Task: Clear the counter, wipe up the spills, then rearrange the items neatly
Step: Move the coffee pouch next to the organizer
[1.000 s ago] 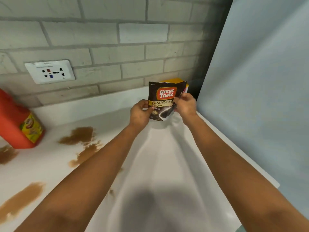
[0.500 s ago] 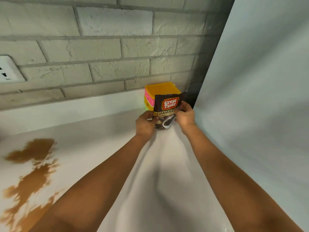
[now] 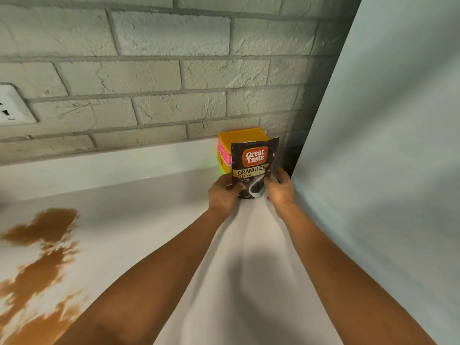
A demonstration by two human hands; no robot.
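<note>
- The coffee pouch [image 3: 252, 168] stands upright in the far right corner of the table [image 3: 154, 207], its long axis vertical and its printed face turned toward the camera.
- The left hand [image 3: 222, 194] grips the pouch's lower left edge, thumb across the front; the right hand [image 3: 280, 189] pinches its lower right edge. Both hands hold it from either side, about equally close.
- Right behind the pouch, and partly hidden by it, is a stack of coloured containers [image 3: 232, 148] with a yellow lid on top, set against the brick wall [image 3: 159, 78]. Whether the pouch touches the stack cannot be told.
- The pouch's base looks to be at or just above the table surface; I cannot tell if it already rests there.
- Judged from this, the step in hand is parking the pouch in the corner. The relation that matters is pouch to stack: it lies straight beyond the hands, so the release only needs the pouch set down upright in front of the containers.
- A floppy pouch may slump once let go; leaning it on the stack would help.
- A brown spill [image 3: 39, 255] spreads across the near left of the table, well apart from the hands and not yet wiped.
- A wall socket [image 3: 12, 105] sits at the far left.
</note>
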